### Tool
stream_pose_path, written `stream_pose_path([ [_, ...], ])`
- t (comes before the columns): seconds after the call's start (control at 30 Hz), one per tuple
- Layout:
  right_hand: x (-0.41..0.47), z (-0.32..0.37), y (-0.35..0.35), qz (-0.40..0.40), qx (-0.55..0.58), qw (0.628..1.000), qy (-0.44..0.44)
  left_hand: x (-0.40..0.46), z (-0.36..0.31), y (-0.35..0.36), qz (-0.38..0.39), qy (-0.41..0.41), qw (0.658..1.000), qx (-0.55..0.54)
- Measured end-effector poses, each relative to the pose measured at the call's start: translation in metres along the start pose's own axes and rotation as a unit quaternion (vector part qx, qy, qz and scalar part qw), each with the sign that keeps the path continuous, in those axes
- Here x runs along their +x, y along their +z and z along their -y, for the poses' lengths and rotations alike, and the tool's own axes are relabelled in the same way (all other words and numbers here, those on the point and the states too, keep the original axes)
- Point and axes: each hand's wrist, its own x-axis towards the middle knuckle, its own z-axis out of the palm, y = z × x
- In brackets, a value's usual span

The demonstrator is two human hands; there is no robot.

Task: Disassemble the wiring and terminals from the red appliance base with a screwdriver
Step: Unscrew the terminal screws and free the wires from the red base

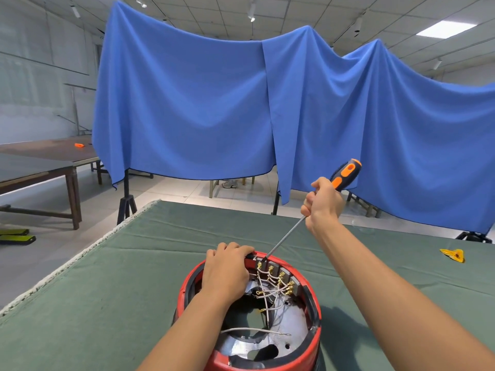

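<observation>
My right hand (322, 207) has its fingers (308, 203) closed tight around the screwdriver (345, 174), low on its orange and black handle, so the handle's top sticks up past my fist. The metal shaft (285, 241) slants down and toward me from the fist, and its tip meets the far rim of the red base (317, 341), at the row of brass terminals (281, 277). My left hand (227, 271) lies flat over the base's far left rim, fingers (241, 250) curled over the edge and pressing on it, just left of the tip. White wires (263, 291) run from the terminals down into the silvery inside. The base stands on the green table (107, 290), close in front of me. A yellow scrap (454, 255) lies well apart at the right.
</observation>
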Motion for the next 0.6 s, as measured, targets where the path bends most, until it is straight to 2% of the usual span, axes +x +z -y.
stream_pose_path([
  [0.23, -0.054, -0.008, -0.002, 0.134, -0.026, 0.973, -0.185, -0.002, -0.002, -0.001, 0.000, -0.003, 1.000, -0.006],
  [0.6, -0.071, 0.002, -0.003, 0.176, -0.026, 0.954, -0.241, -0.002, -0.003, -0.002, 0.002, -0.008, 1.000, -0.002],
])
